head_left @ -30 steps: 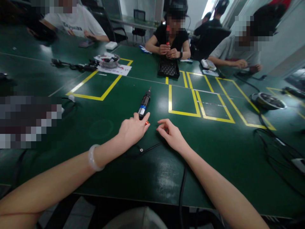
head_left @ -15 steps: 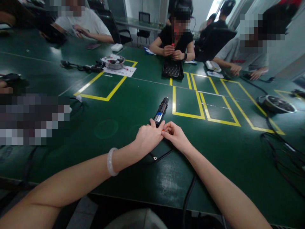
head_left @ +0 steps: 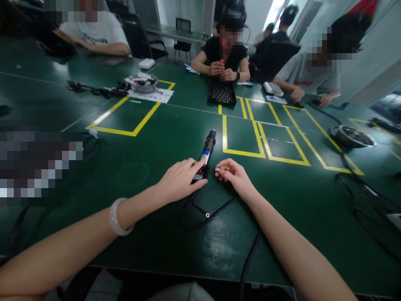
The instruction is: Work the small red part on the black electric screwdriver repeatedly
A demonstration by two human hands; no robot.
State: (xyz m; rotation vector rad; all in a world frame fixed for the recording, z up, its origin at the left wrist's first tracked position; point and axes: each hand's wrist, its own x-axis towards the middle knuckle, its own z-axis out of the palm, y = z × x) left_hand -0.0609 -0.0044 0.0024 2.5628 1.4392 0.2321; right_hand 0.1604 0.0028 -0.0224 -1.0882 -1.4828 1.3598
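Note:
A black electric screwdriver (head_left: 209, 144) with a silver and blue band lies on the green table, its tip pointing away from me. My left hand (head_left: 177, 179) is at its rear end, fingers stretched and apart, index fingertip over the body and thumb nearer me; firm contact cannot be made out. Just to the right, my right hand (head_left: 236, 177) pinches a small red and silver piece (head_left: 216, 169), too small to name. A black cable (head_left: 191, 219) loops on the table below my hands, near a small ring-shaped end (head_left: 207, 215).
Yellow tape outlines (head_left: 244, 154) mark the green table (head_left: 163, 242). A black tray (head_left: 222, 94) stands before a co-worker opposite. Metal bowls (head_left: 150, 85) (head_left: 357, 136) hold small parts. Cables (head_left: 360, 196) lie at the right. Other people sit around the table.
My hands have parted. The left has shifted left and spread its fingers beside the screwdriver; the right still pinches the small piece, now more visible. The view has shifted slightly.

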